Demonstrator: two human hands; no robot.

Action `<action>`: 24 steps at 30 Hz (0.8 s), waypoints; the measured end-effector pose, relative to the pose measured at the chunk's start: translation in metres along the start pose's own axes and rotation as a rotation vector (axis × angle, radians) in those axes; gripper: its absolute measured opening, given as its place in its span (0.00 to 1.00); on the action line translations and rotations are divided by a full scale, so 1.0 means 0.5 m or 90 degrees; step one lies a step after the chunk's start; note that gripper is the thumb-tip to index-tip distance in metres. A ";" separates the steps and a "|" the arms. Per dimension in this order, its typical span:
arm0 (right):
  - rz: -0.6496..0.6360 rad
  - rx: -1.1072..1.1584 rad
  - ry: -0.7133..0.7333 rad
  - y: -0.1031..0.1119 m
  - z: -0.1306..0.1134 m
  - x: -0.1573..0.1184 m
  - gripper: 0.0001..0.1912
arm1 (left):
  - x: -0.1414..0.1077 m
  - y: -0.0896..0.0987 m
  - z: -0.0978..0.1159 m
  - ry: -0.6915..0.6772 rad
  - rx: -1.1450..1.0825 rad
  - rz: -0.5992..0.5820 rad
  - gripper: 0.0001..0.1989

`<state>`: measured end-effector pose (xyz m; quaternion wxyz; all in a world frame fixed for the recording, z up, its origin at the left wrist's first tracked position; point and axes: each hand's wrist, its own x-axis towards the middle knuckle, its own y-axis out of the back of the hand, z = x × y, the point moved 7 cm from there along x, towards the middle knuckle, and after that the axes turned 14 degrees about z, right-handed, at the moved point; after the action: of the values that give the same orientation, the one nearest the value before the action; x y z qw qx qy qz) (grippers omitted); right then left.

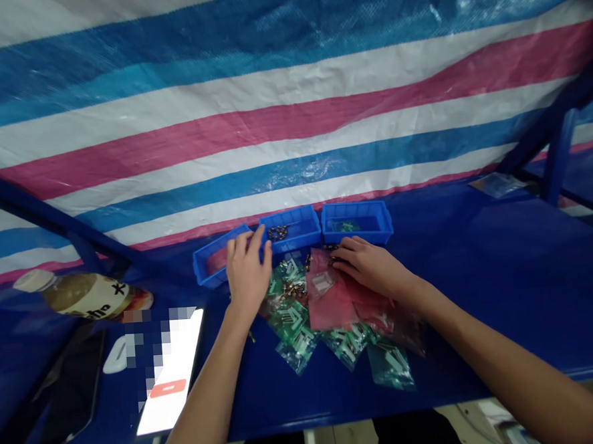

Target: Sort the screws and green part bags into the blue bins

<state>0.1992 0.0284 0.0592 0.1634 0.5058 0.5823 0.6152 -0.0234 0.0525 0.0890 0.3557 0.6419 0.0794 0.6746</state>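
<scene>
My left hand (250,268) reaches over the front of the left blue bin (203,278), fingers spread and pointing away from me, with nothing visible in them. Pink material (217,261) lies inside that bin. My right hand (372,265) rests at the top of a pink plastic bag (327,314), fingers curled together beside small brass-coloured metal parts (331,248). What its fingertips hold, if anything, is hidden. Around the pink bag lie several clear green bags (293,316) with small pale pieces inside. Loose brass-coloured parts (294,289) sit among them.
The middle blue bin (300,238) holds small metal parts; the right one (381,232) holds something green. On the left are a bottle (92,295), a lit phone (169,370), a dark device (76,389) and a white case (116,353). A striped tarp (291,128) hangs behind.
</scene>
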 end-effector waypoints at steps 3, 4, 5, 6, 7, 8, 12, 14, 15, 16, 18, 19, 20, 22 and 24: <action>0.006 0.003 -0.004 -0.004 0.002 0.001 0.11 | -0.014 -0.006 0.042 -0.036 -0.050 -0.031 0.18; 0.010 0.005 -0.005 -0.006 0.003 0.001 0.11 | -0.019 -0.008 0.054 -0.045 -0.072 -0.041 0.18; 0.013 0.008 -0.006 -0.007 0.004 0.002 0.10 | -0.023 -0.011 0.066 -0.051 -0.096 -0.051 0.17; 0.015 0.011 -0.007 -0.009 0.004 0.002 0.09 | -0.028 -0.013 0.076 -0.056 -0.119 -0.061 0.16; 0.018 0.017 -0.008 -0.009 0.004 0.002 0.09 | -0.031 -0.015 0.084 -0.059 -0.142 -0.071 0.15; 0.022 0.030 -0.012 -0.008 0.003 0.002 0.09 | -0.034 -0.017 0.091 -0.059 -0.163 -0.081 0.14; 0.072 0.251 -0.071 0.016 -0.005 0.007 0.10 | -0.038 -0.019 0.113 -0.028 -0.276 -0.128 0.12; 0.086 0.432 -0.131 0.027 -0.007 0.010 0.10 | -0.039 -0.020 0.123 0.007 -0.359 -0.155 0.11; 0.084 0.514 -0.162 0.029 -0.009 0.010 0.10 | -0.040 -0.021 0.126 0.028 -0.400 -0.165 0.10; 0.079 0.582 -0.189 0.029 -0.010 0.011 0.11 | -0.040 -0.021 0.129 0.050 -0.435 -0.171 0.10; 0.066 0.676 -0.223 0.027 -0.013 0.011 0.12 | -0.040 -0.022 0.129 0.093 -0.478 -0.172 0.09; 0.058 0.705 -0.234 0.025 -0.013 0.010 0.12 | -0.041 -0.022 0.129 0.112 -0.489 -0.173 0.09; 0.048 0.727 -0.244 0.022 -0.013 0.009 0.12 | -0.041 -0.023 0.127 0.128 -0.495 -0.173 0.09; 0.025 0.757 -0.259 0.016 -0.013 0.007 0.13 | -0.042 -0.023 0.126 0.150 -0.502 -0.174 0.09; 0.007 0.777 -0.268 0.011 -0.013 0.004 0.13 | -0.043 -0.020 0.127 0.157 -0.504 -0.175 0.09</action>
<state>0.1951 0.0249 0.0664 -0.0459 0.6204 0.7805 0.0620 0.0375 0.0253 0.0765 0.6487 0.3539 -0.0592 0.6711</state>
